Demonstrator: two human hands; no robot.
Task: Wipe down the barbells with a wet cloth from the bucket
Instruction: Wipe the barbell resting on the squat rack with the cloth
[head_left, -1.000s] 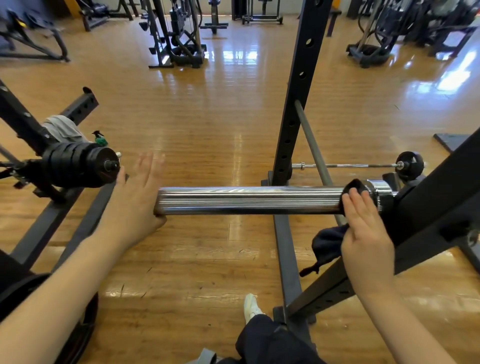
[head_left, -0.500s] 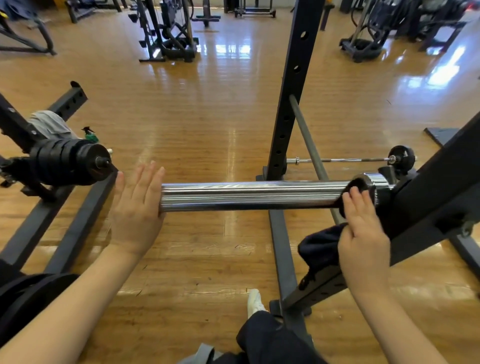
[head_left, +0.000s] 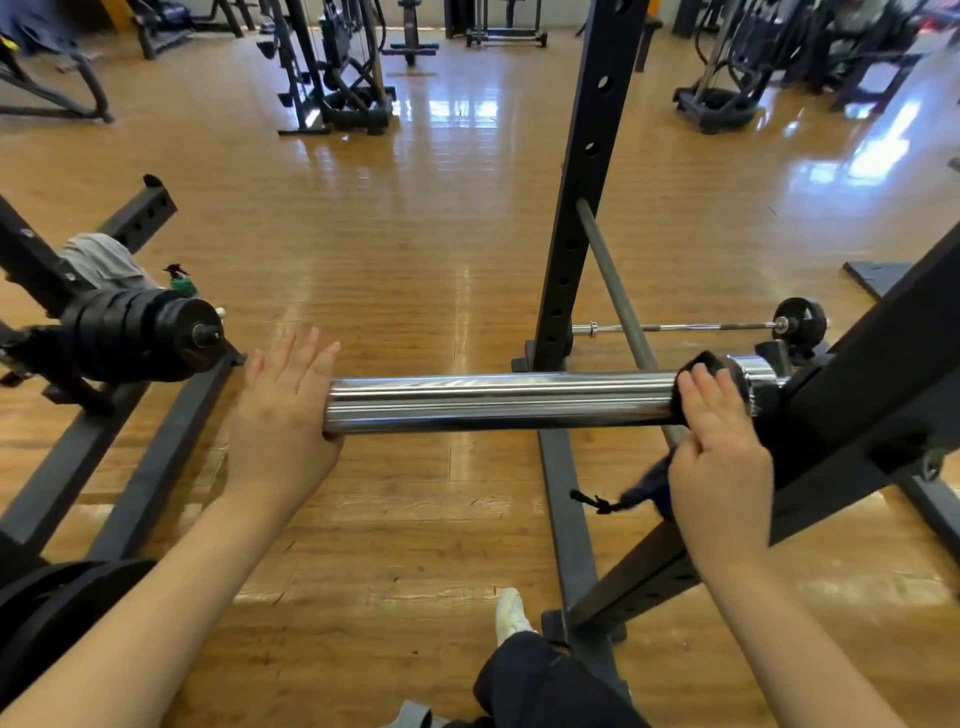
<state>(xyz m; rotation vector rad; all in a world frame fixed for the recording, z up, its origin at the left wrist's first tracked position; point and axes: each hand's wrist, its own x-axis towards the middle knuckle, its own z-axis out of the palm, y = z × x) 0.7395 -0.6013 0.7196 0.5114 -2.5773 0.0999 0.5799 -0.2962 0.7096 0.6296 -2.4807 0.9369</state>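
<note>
A chrome barbell sleeve (head_left: 498, 401) runs level across the middle of the view, its right end resting on a black rack (head_left: 852, 410). My left hand (head_left: 283, 415) presses flat against the sleeve's free left end, fingers straight. My right hand (head_left: 719, 457) grips a dark blue cloth (head_left: 698, 364) wrapped over the sleeve beside its collar; a loose end of the cloth hangs below my palm. No bucket is in view.
A black rack upright (head_left: 576, 208) stands just behind the sleeve. A bar loaded with black plates (head_left: 135, 335) juts in at left. A thin barbell (head_left: 685, 327) lies on the wooden floor behind. Gym machines (head_left: 337, 67) line the far side. My shoe (head_left: 511, 616) is below.
The cloth's hanging end has drawn up and swung under my right hand. My left hand stays flat on the sleeve's end. The camera has shifted a little.
</note>
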